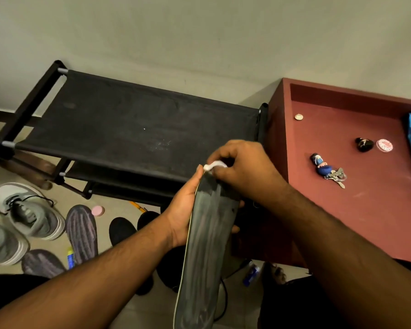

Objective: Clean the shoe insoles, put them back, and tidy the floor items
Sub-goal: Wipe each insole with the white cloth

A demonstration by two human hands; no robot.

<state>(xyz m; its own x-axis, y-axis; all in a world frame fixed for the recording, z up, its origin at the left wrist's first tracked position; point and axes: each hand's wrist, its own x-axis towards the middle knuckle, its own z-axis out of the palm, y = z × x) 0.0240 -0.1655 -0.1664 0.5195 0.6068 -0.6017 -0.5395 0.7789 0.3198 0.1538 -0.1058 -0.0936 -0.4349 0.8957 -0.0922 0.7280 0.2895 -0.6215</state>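
matt insole (207, 245), cloth rack (138, 124)

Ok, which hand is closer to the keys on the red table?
Right. The right hand pinches a white wipe at the insole's tip, just left of the keys. The left hand grips the insole farther left.

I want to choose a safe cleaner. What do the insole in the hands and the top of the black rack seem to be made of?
Insole: likely foam with a dark textile top; matte, streaky face, pale thin edge, and it stays fairly flat while held. Rack top: seems black woven fabric stretched between bars; matte, dusty, with faint creases.
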